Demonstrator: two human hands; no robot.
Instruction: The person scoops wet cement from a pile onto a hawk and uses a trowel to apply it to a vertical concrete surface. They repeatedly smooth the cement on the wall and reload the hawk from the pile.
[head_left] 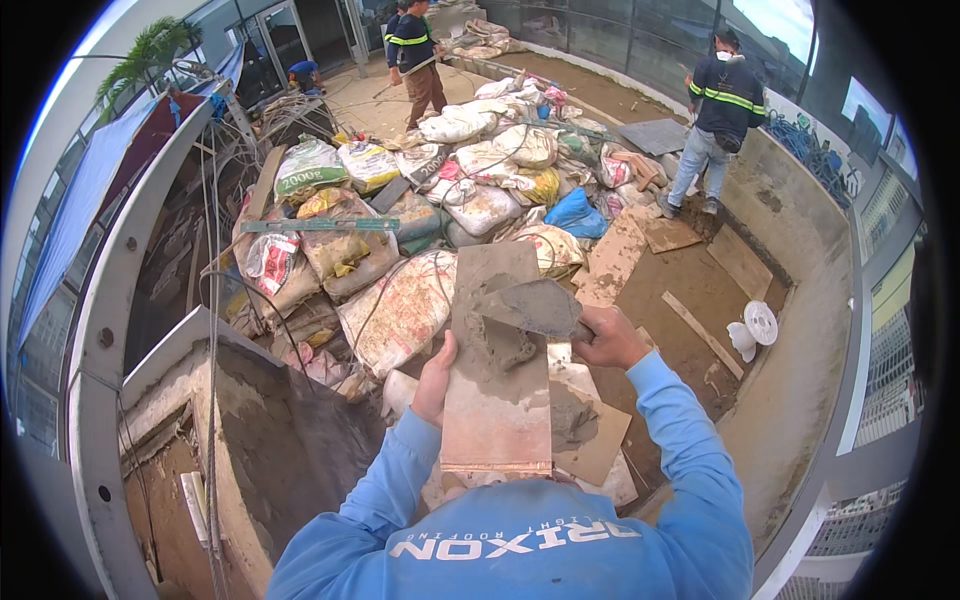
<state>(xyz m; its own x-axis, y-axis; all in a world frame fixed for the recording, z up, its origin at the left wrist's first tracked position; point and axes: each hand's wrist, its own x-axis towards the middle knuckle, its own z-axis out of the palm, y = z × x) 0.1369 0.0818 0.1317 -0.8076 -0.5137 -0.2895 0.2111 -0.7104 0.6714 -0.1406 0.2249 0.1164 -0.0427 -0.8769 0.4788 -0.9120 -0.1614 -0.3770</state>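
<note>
In front of my chest is a long rectangular board [495, 430], pinkish-brown at the near end and smeared with grey at the far end. My left hand [434, 385] is closed on its left edge, thumb showing and the other fingers hidden beneath. My right hand [608, 338] grips a trowel [540, 304], its handle covered by the fingers. The mortar-coated blade lies over the board's far half, pointing left. Wet grey mortar [505, 348] sits on the board just below the blade. Another mortar-stained board [600, 440] lies underneath, to the right.
Piled filled sacks [395, 310] spread ahead, with a green level-like bar [320, 225] across them. A co-worker [725, 110] stands far right; another [415, 60] is beyond the pile. A steel beam [105, 290] rises at left. At right are a white spool [752, 330], a wooden strip [703, 335] and a concrete wall [800, 330].
</note>
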